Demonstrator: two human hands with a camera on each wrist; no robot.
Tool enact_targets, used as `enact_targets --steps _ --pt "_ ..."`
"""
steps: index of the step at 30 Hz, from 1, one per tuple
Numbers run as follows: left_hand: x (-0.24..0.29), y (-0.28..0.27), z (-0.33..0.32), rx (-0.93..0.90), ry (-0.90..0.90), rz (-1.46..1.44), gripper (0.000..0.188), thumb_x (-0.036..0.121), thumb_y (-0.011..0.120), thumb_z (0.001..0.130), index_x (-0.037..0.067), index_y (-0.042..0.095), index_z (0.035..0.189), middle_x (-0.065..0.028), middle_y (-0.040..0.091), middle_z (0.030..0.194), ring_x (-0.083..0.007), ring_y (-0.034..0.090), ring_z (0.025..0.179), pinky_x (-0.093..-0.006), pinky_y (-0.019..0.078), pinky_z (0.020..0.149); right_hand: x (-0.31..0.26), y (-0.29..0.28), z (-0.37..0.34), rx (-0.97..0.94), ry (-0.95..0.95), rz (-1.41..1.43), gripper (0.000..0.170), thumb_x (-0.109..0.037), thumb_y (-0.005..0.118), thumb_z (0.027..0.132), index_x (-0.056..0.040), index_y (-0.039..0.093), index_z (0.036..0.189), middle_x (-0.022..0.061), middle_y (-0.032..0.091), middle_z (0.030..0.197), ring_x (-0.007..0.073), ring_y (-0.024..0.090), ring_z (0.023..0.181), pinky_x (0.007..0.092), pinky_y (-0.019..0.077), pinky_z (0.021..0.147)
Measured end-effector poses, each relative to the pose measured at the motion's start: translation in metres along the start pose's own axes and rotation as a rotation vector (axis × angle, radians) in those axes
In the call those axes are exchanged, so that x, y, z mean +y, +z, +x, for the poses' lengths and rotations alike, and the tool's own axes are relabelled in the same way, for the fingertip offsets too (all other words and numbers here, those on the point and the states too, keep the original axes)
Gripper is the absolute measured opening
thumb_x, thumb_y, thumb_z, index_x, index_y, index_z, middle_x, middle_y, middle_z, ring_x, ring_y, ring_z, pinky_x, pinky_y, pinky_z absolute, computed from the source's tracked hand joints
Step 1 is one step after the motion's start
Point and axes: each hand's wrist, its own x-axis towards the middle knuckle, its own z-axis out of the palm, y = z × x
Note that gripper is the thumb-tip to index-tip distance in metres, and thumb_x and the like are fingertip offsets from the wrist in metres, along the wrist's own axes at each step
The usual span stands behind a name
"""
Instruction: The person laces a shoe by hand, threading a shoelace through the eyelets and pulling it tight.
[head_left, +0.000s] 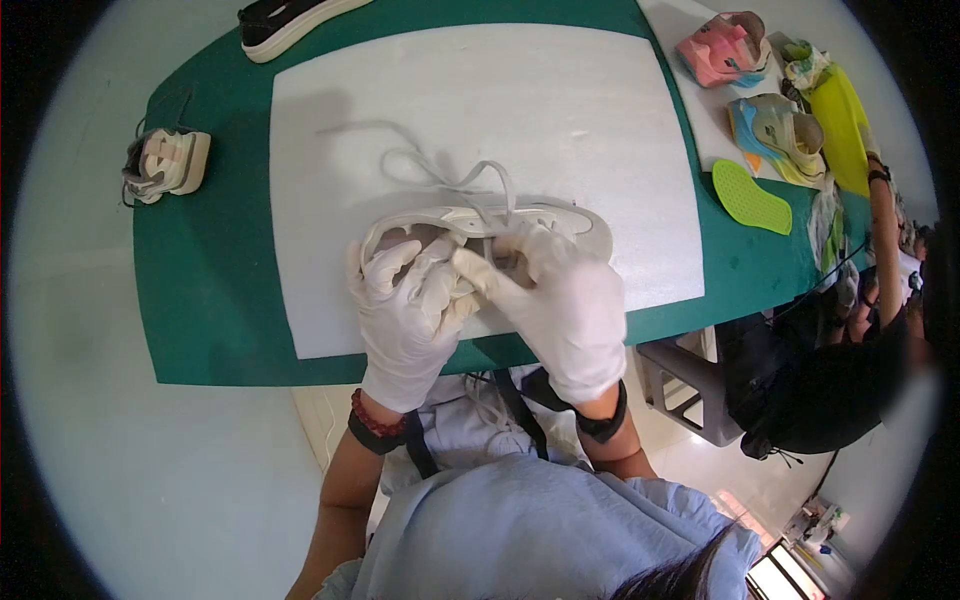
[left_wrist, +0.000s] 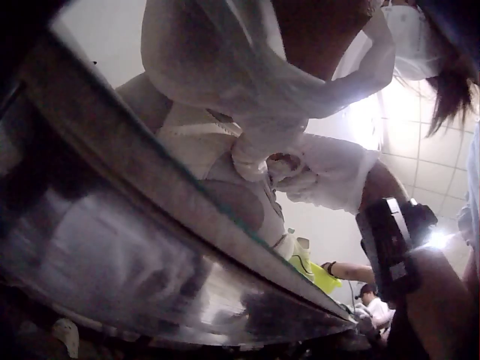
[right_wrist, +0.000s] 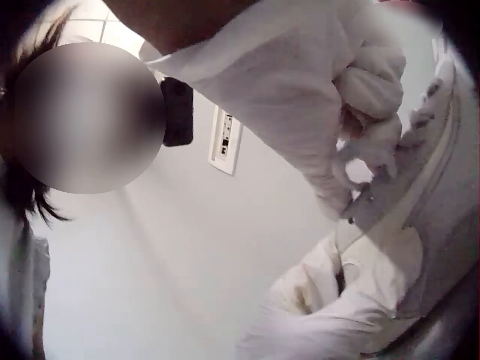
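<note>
A pale sneaker (head_left: pixel 590 228) lies on its side across the white board, toe to the right, sole edge away from the person. My gloved left hand (head_left: pixel 408 310) grips the near edge of its opening, thumb and fingers curled over it. To its right, my gloved right hand (head_left: pixel 572 310) has curled fingers at the row of eyelets and pinches the shoelace (head_left: pixel 430 170) there; the fingertips partly hide it. The lace's loose length loops over the board beyond the shoe. In the right wrist view, the left hand (right_wrist: pixel 322 304) sits close below the right hand (right_wrist: pixel 277 82), both against the shoe.
The white board (head_left: pixel 480 90) lies on a green table (head_left: pixel 210 310). A small shoe (head_left: pixel 170 163) stands at left, a dark shoe (head_left: pixel 290 25) at the far edge. On the right are a pink shoe (head_left: pixel 720 50), a multicoloured shoe (head_left: pixel 775 130) and a green insole (head_left: pixel 750 198); another person's arm (head_left: pixel 885 235) reaches in.
</note>
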Motion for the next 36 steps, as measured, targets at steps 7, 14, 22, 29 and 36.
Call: enact_targets --steps 7,14,22,29,36 --pt "-0.002 0.003 0.000 0.025 0.016 -0.054 0.037 0.026 0.081 0.074 0.004 0.072 0.102 -0.0054 0.071 0.120 -0.0293 0.049 0.120 -0.0421 0.0421 0.105 0.020 0.016 -0.004 0.007 0.112 0.302 0.026 -0.029 0.077 0.090 -0.0076 0.067 0.080 0.0101 0.063 0.066 0.0272 0.062 0.057 0.0368 0.0475 0.054" --pt "0.000 0.002 0.001 0.002 -0.003 -0.060 0.037 0.023 0.079 0.074 0.007 0.075 0.107 -0.0041 0.071 0.120 -0.0274 0.049 0.119 -0.0411 0.0417 0.105 0.013 0.007 -0.016 0.061 0.158 0.409 0.019 -0.015 0.082 0.088 -0.0031 0.069 0.080 -0.0054 0.050 0.060 0.0032 0.040 0.058 0.0223 0.0358 0.052" --pt "-0.001 0.004 0.001 0.000 -0.006 -0.037 0.034 0.019 0.078 0.073 0.008 0.076 0.106 -0.0042 0.071 0.118 -0.0275 0.048 0.120 -0.0399 0.0413 0.105 0.024 0.002 -0.043 -0.022 0.139 0.509 0.025 -0.017 0.083 0.085 -0.0083 0.062 0.073 0.0041 0.057 0.059 0.0162 0.054 0.050 0.0288 0.0457 0.051" --pt "0.000 0.002 0.001 -0.015 -0.010 -0.046 0.035 0.013 0.078 0.071 0.007 0.076 0.106 -0.0041 0.071 0.118 -0.0273 0.047 0.120 -0.0395 0.0408 0.107 0.032 0.005 -0.057 -0.015 0.067 0.506 0.023 -0.012 0.083 0.082 -0.0099 0.063 0.073 0.0032 0.057 0.058 0.0165 0.054 0.048 0.0285 0.0453 0.050" --pt "0.000 0.004 0.000 -0.013 -0.026 -0.067 0.037 0.014 0.080 0.070 0.008 0.076 0.106 -0.0027 0.071 0.119 -0.0262 0.047 0.119 -0.0387 0.0395 0.107 0.038 0.003 -0.065 0.050 -0.066 0.511 0.020 -0.010 0.085 0.079 -0.0113 0.065 0.076 0.0024 0.060 0.062 0.0179 0.057 0.049 0.0290 0.0454 0.050"
